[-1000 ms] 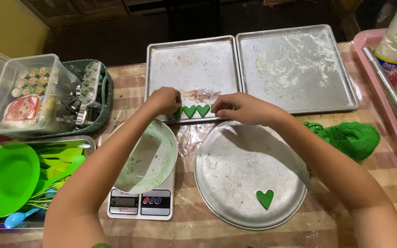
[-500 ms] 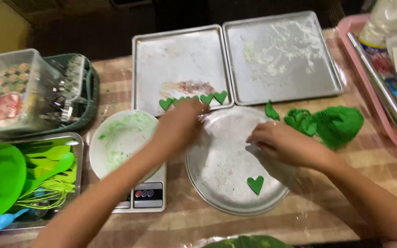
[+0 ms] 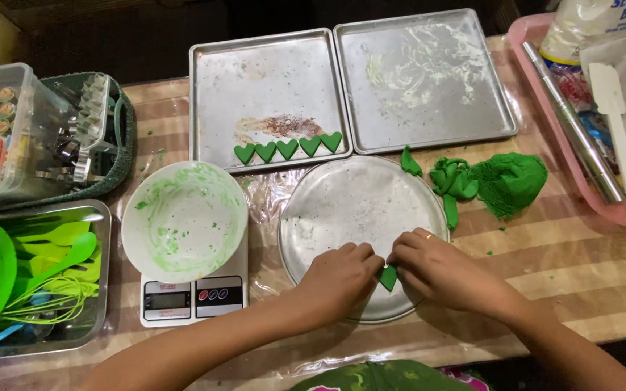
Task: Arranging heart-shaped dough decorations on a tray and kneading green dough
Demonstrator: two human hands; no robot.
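So in the head view, both hands are down on the near edge of the round metal pan (image 3: 356, 217), working one little green dough heart (image 3: 388, 276). The left hand (image 3: 342, 271) and right hand (image 3: 436, 264) come at it from either side, fingertips pressed in toward each other and pinching the heart between them, so only its lower point peeks out in the gap where the two hands meet. It looks like it's touching the pan, though I can't tell if it's lifted off yet. My take on doing this bit well: soft dough like this wants a light touch, so get fingertips under the edges rather than squeezing the lobes, and peel it up flat so the shape doesn't stretch or tear at the point. Supporting it from both sides, as here, seems the safe way. Further back, five green hearts (image 3: 288, 148) sit in a neat row along the near edge of the left baking tray (image 3: 269, 72), well apart from the hands. The lump of green dough (image 3: 508, 181) lies on the table right of the pan, with scraps beside it. A dough-smeared white bowl (image 3: 184, 221) sits on a kitchen scale (image 3: 191, 297) just left of the pan.
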